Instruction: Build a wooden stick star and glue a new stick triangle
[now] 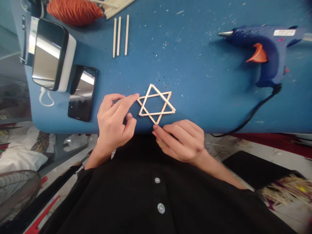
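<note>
A six-pointed star (167, 103), made of two overlapping triangles of thin wooden sticks, lies on the blue table near its front edge. At the star's left corner rests the index fingertip of my left hand (115, 117); the thumb is held apart and the other fingers are partly bent. My right hand (181, 139) is at the star's bottom point, with index finger and thumb close together on that tip. Further back lie three loose wooden sticks (119, 36), side by side and roughly parallel.
On the right of the blue table (195, 65) lies a blue glue gun (265, 48) with an orange trigger, its cord (255, 109) running off the front edge. At left are a black phone (83, 92), a mirror-faced device (50, 53) and orange yarn (75, 11) beside more sticks (117, 8).
</note>
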Demonstrator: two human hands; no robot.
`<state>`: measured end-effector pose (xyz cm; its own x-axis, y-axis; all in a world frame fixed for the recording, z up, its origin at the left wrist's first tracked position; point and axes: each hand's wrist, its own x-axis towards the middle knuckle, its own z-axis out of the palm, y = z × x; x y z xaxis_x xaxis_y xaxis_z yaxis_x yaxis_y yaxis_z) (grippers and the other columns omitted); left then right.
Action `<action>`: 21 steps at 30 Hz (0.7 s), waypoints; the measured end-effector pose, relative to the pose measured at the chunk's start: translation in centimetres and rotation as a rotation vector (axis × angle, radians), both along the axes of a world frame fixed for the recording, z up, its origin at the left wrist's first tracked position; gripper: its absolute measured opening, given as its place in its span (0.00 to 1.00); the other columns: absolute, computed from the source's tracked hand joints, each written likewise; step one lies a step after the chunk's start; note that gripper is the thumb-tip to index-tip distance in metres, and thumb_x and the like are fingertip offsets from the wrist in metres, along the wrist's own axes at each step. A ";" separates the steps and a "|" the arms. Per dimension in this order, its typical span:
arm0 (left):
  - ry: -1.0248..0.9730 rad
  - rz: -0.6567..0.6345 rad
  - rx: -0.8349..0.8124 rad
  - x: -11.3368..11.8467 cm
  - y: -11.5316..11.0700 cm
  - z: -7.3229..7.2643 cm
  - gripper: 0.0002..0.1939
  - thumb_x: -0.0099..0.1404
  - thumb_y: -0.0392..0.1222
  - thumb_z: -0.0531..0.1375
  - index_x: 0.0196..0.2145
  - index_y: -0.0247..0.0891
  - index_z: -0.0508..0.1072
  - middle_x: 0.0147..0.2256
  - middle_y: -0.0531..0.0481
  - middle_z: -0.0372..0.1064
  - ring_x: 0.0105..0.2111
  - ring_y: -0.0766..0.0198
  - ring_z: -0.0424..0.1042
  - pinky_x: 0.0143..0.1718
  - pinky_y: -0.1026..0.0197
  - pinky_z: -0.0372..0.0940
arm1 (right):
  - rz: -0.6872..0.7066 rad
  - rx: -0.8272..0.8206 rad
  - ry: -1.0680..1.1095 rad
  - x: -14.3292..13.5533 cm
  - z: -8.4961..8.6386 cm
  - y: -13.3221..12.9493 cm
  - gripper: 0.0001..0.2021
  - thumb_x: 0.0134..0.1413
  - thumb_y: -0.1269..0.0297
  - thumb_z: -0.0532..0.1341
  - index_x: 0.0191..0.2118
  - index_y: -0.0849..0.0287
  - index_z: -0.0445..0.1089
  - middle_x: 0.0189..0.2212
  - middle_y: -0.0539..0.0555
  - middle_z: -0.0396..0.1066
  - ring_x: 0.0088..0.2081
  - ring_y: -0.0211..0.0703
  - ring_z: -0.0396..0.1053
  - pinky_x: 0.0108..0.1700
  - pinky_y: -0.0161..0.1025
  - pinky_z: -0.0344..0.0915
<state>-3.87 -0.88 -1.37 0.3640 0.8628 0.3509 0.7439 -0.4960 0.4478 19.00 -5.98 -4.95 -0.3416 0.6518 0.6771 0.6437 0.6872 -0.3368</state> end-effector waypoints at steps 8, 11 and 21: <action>-0.083 -0.027 0.081 0.4 -1.1 -0.6 0.21 0.64 0.30 0.62 0.53 0.40 0.82 0.45 0.47 0.86 0.49 0.49 0.81 0.52 0.47 0.75 | -0.066 -0.005 0.005 1.5 0.0 -0.3 0.04 0.62 0.72 0.71 0.42 0.62 0.80 0.29 0.51 0.75 0.29 0.38 0.68 0.31 0.40 0.65; -0.102 -0.034 0.113 0.7 -1.4 -0.9 0.19 0.64 0.29 0.63 0.50 0.41 0.82 0.42 0.49 0.86 0.47 0.50 0.83 0.49 0.49 0.76 | -0.093 -0.003 0.026 2.1 0.0 -0.3 0.05 0.59 0.74 0.73 0.41 0.65 0.80 0.28 0.53 0.75 0.29 0.39 0.69 0.30 0.41 0.67; -0.124 -0.071 0.183 1.2 -1.5 -1.5 0.17 0.61 0.30 0.71 0.47 0.41 0.81 0.37 0.50 0.86 0.41 0.49 0.84 0.44 0.49 0.78 | -0.248 -0.006 0.045 3.2 0.1 -0.7 0.07 0.61 0.72 0.72 0.44 0.59 0.78 0.30 0.53 0.75 0.29 0.42 0.72 0.32 0.42 0.69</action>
